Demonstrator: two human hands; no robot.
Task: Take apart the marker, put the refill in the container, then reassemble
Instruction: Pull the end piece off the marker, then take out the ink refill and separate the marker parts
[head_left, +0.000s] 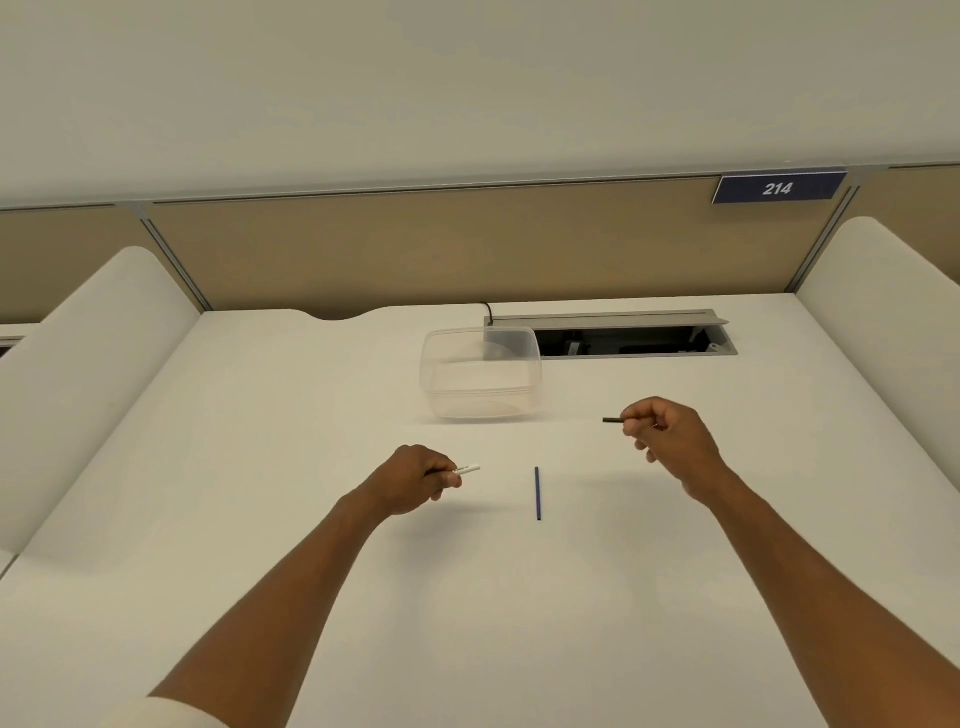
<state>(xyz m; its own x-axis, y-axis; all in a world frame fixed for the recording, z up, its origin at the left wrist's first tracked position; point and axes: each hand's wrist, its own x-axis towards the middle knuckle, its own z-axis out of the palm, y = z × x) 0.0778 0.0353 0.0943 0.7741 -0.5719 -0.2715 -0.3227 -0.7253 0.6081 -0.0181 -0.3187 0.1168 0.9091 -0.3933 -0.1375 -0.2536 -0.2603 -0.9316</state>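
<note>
Container (480, 382) near the desk's (260, 467) far edge, refill (537, 493) lying mid-desk, open desk toward the near edge.

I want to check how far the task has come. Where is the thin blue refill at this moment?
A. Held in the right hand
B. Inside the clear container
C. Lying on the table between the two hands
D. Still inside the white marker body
C. The refill lies bare on the table between the left hand and the right hand, nearer to the person than the container, and neither hand touches it.
</note>
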